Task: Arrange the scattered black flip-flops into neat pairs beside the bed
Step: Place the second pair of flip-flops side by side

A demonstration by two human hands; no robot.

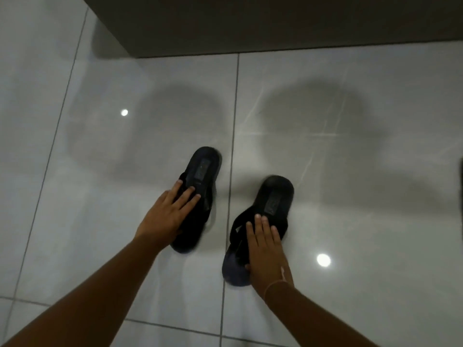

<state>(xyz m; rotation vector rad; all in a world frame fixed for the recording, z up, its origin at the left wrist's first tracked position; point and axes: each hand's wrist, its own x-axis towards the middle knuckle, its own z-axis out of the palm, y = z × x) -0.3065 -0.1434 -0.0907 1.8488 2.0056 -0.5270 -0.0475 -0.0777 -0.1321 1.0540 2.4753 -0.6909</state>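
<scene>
Two black flip-flops lie on the glossy grey tile floor, heels pointing away from me and both tilted to the right. The left flip-flop [200,181] sits a little farther away; my left hand [167,211] rests across its straps with the thumb tucked under its left edge. Lower down and to the right lies the right flip-flop [269,204], whose toe end looks bluish. My right hand [266,254] lies flat on its straps, thumb at the sole's left side. A gap of bare tile separates the two flip-flops.
The dark base of the bed [275,26] runs along the top of the view, its corner at the upper left. Tile floor [363,221] stretches out on every side. A dark object [460,176] pokes in at the right edge.
</scene>
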